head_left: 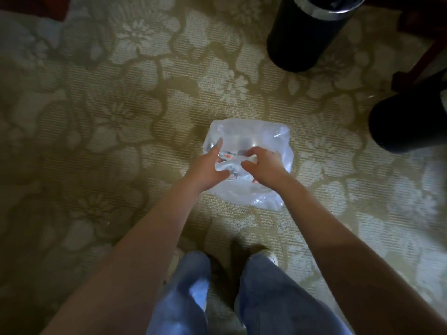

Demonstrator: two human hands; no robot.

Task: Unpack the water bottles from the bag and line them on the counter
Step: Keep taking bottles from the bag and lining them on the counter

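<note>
A translucent white plastic bag [254, 139] sits on a floral carpet in front of my feet. Faint rounded shapes and bits of red show through the plastic; I cannot make out separate water bottles. My left hand [208, 170] is at the bag's top on the left, thumb and fingers pinching the gathered plastic, index finger stretched out over the bag. My right hand [263, 165] is at the top on the right, fingers curled into the plastic. Both hands meet at the twisted top of the bag.
A tall dark cylinder with a metal band [307, 32] stands at the back right. Another dark round object [408, 122] stands at the right edge. My legs in blue jeans [266, 298] and shoes are just below the bag. No counter is in view.
</note>
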